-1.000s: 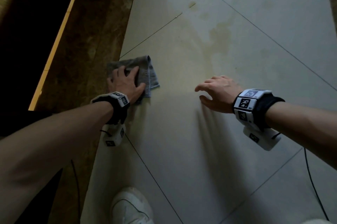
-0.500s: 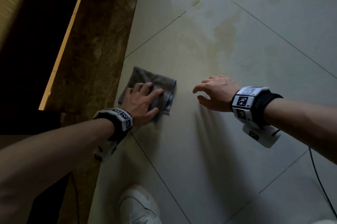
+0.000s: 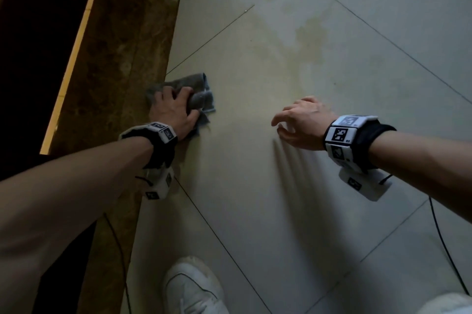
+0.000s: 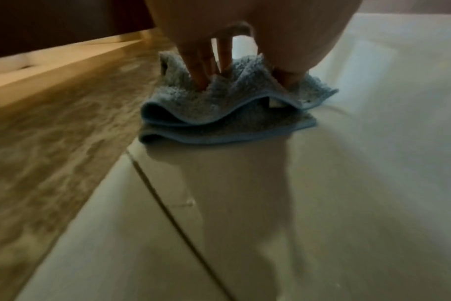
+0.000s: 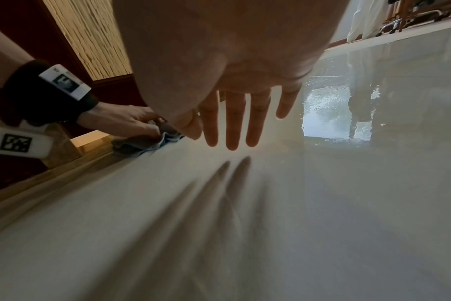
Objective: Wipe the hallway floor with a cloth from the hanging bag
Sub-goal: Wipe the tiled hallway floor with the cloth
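left hand (image 3: 176, 115) fingers dug into folded cloth (image 3: 200, 97) at floor's (image 3: 255, 186) left edge, soft, bunches easily, so press flat from top; right hand (image 3: 304, 123) loose, empty.

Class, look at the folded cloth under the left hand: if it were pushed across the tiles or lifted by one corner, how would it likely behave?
The cloth is probably floppy: its layers ripple where the left hand presses. Lifted by a corner it would likely unfold and hang. Pushed, it should glide over the glossy floor tiles, perhaps bunching.

Open tile floor (image 3: 319, 186) ahead; brown border strip (image 3: 122, 58) flanks left.
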The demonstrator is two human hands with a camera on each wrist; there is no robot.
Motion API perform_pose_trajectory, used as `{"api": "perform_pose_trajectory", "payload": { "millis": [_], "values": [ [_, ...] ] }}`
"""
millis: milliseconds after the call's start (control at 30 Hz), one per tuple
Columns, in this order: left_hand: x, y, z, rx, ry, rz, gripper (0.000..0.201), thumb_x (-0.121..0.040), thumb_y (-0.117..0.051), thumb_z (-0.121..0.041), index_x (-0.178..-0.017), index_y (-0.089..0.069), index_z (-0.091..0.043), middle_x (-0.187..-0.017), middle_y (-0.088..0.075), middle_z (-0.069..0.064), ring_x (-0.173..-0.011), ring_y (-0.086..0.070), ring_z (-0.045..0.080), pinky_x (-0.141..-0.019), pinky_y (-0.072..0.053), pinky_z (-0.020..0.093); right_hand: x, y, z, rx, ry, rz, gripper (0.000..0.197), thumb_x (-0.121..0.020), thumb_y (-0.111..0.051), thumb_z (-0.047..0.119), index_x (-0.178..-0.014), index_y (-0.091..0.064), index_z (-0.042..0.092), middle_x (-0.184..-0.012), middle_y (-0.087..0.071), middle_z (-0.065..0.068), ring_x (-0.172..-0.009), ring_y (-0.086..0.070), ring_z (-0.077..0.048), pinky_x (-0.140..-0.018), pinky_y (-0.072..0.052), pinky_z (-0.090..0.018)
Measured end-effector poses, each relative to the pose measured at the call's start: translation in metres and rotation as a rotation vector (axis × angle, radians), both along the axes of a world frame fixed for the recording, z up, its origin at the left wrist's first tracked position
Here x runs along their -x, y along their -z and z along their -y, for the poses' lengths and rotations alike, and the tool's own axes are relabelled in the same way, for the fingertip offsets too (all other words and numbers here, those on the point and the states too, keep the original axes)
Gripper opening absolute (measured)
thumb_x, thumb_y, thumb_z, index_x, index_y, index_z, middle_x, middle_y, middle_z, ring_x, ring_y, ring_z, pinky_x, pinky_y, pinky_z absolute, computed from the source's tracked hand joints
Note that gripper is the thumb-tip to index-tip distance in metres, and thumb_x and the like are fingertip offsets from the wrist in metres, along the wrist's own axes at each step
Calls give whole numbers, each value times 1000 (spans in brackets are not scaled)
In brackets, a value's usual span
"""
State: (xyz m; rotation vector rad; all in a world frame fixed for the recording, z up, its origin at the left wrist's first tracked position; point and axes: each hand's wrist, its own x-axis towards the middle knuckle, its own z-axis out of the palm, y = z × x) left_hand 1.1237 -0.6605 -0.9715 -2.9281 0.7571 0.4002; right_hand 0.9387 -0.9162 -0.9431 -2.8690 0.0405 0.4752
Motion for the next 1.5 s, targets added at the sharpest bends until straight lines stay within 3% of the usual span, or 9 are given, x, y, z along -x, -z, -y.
{"api": "perform_pose_trajectory", "payload": {
  "millis": [300,433,567,667,900,1033,1200,1367,1500],
  "values": [
    [126,1,54,113,623,-87,57,-80,-42,-51,-134,-43,-31,-129,-44,10,-108,-42,31,-88,-46,41,3,-10,18,35,3,6,32,-91,-48,46,-118,-62,36,-116,-68,6,-109,-61,-22,-110,-28,-40],
    [122,2,49,185,735,-30,49,-85,-48,-44,-132,-52,-29,-129,-51,13,-105,-48,32,-84,-48,42,11,-10,26,39,33,-11,33,-91,-48,46,-118,-62,37,-115,-67,6,-110,-60,-21,-112,-26,-41],
    [101,11,28,131,822,34,52,-90,-39,-47,-140,-45,-34,-134,-46,14,-115,-45,32,-87,-43,41,17,-8,29,44,29,-31,33,-91,-48,45,-119,-62,36,-111,-68,7,-109,-60,-20,-111,-27,-40],
    [81,12,21,94,751,37,55,-87,-39,-46,-140,-45,-32,-133,-45,16,-114,-45,34,-86,-45,43,16,-7,29,41,48,-28,31,-91,-48,43,-118,-63,35,-107,-69,8,-107,-61,-19,-111,-27,-38],
    [-11,-2,7,52,101,66,41,-93,-51,-40,-133,-45,-30,-124,-45,20,-108,-48,42,-81,-49,50,5,-7,24,5,67,-24,32,-91,-50,41,-119,-62,35,-111,-67,8,-108,-61,-19,-110,-26,-36],
    [-12,-16,37,49,23,29,27,-94,-50,-35,-118,-49,-24,-114,-50,21,-97,-56,42,-80,-49,48,2,-7,18,2,43,-14,32,-91,-49,43,-119,-62,34,-112,-68,7,-109,-61,-19,-109,-26,-36],
    [46,-8,77,155,300,13,31,-83,-52,-23,-114,-57,-24,-111,-55,17,-95,-56,38,-67,-50,42,0,-8,23,11,37,10,33,-91,-48,44,-120,-61,36,-117,-67,8,-111,-60,-18,-109,-28,-37],
    [136,-4,111,202,764,-55,44,-81,-37,-42,-112,-64,-27,-100,-58,12,-81,-57,33,-49,-42,33,13,-9,40,32,63,-18,31,-89,-49,43,-116,-63,35,-103,-72,7,-102,-64,-21,-105,-32,-36],
    [143,-5,106,228,919,-72,40,-82,-39,-33,-110,-67,-27,-98,-59,11,-80,-56,30,-50,-42,31,28,-6,53,9,108,-17,30,-90,-52,42,-117,-63,35,-105,-70,11,-103,-64,-16,-107,-30,-35]
  ]
}}
